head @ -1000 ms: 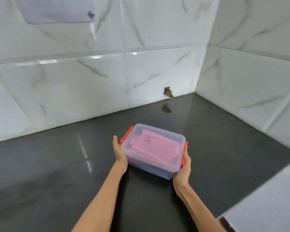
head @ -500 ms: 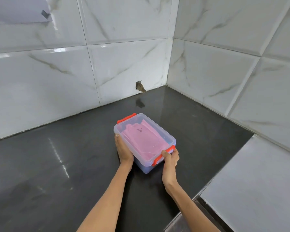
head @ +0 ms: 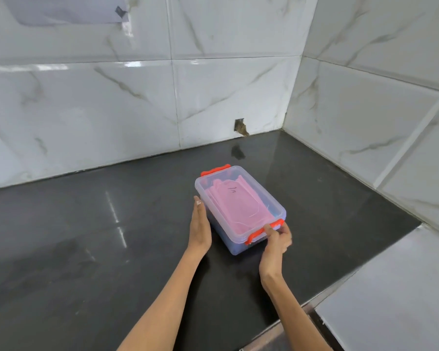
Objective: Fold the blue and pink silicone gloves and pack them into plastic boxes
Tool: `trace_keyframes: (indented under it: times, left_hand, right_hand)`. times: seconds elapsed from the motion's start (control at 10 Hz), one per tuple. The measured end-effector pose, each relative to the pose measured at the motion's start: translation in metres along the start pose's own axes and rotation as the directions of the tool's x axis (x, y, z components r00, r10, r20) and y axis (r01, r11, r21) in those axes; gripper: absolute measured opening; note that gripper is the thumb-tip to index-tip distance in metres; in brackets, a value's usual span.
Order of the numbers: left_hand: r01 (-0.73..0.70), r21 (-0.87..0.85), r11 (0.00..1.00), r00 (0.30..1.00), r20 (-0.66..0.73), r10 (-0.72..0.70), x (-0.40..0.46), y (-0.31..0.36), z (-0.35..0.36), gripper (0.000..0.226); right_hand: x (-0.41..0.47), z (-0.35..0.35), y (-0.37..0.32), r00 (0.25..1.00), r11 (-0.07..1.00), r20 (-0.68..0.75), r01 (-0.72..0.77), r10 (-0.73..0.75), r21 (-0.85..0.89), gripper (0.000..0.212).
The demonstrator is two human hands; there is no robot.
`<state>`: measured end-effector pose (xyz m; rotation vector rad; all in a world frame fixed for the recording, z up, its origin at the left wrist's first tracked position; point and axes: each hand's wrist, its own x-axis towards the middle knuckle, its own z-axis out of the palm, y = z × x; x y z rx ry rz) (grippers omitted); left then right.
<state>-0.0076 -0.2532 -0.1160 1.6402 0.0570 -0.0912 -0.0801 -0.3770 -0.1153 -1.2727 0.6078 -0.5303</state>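
From my head camera, the lidded box [head: 240, 209] with the pink glove [head: 236, 207] inside sits on the black counter [head: 86, 249]. My left hand [head: 200, 228] lies flat against its 9 o'clock side; my right hand [head: 276, 240] grips the near orange latch [head: 260, 231]. The tiled wall [head: 86, 110] runs along 12 o'clock, well apart, a small hole [head: 240, 127] at its base.

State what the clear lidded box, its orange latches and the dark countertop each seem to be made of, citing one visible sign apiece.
Clear lidded box: likely translucent plastic, since the pink contents show through.
Orange latches: apparently opaque moulded plastic, uniformly coloured.
Dark countertop: probably polished stone or similar, since it mirrors light streaks and the wall.
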Motion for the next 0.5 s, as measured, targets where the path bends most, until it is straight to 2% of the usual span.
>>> trace_keyframes:
  times: [0.1, 0.2, 0.3, 0.4, 0.5]
  left_hand:
    - [-0.085, 0.126, 0.988, 0.988, -0.117, 0.100, -0.016, 0.001, -0.027, 0.064]
    - [-0.185, 0.360, 0.914, 0.909, -0.291, 0.298, -0.033, 0.011, -0.070, 0.065]
    - [-0.180, 0.599, 0.781, 0.788, -0.387, 0.478, -0.050, 0.027, -0.110, 0.067]
    - [-0.071, 0.768, 0.637, 0.700, -0.416, 0.580, -0.060, 0.032, -0.146, 0.067]
    - [0.119, 0.845, 0.521, 0.632, -0.469, 0.617, -0.069, 0.028, -0.170, 0.065]
  right_hand:
    - [-0.009, 0.004, -0.010, 0.954, 0.975, -0.214, 0.184, -0.208, -0.127, 0.073]
    - [-0.019, 0.021, -0.031, 0.818, 0.819, -0.138, 0.518, -0.559, -0.247, 0.082]
    - [-0.026, 0.053, -0.050, 0.736, 0.715, 0.016, 0.662, -0.677, -0.227, 0.084]
    - [-0.039, 0.092, -0.052, 0.719, 0.668, 0.224, 0.694, -0.657, -0.267, 0.074]
    - [-0.055, 0.122, -0.042, 0.543, 0.449, 0.524, 0.839, -0.656, -0.307, 0.082]
